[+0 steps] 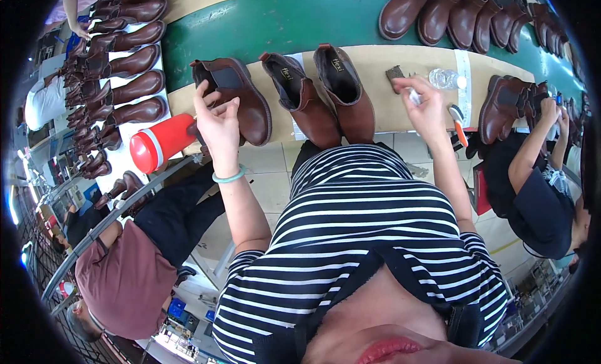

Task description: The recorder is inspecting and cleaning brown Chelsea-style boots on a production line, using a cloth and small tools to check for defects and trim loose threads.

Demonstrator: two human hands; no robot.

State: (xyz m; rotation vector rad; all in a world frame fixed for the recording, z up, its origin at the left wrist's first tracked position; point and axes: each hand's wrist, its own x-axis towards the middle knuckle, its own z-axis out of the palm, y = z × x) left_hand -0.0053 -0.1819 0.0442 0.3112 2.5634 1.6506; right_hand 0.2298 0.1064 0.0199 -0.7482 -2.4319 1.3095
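Observation:
My left hand [218, 123] is lifted in front of a brown ankle boot [253, 110] with a dark elastic side panel. Its fingers are bent but apart, and nothing shows between them. A red canister [172, 138] with a white band lies beside that hand. Over the table's front edge, my right hand [429, 113] is closed, its fingertips pinching a small whitish thing [414, 97] too blurred to name. Between my hands a pair of brown boots, the left boot [297, 104] and the right boot [347, 95], stands upright with openings away from me.
A clear bottle [443, 79], a dark grey block [394, 75] and an orange-and-white tool [459, 122] lie near my right hand. More boots [435, 16] line the green table [282, 20] and the left side [134, 85]. Co-workers are at left [122, 276] and right [532, 201].

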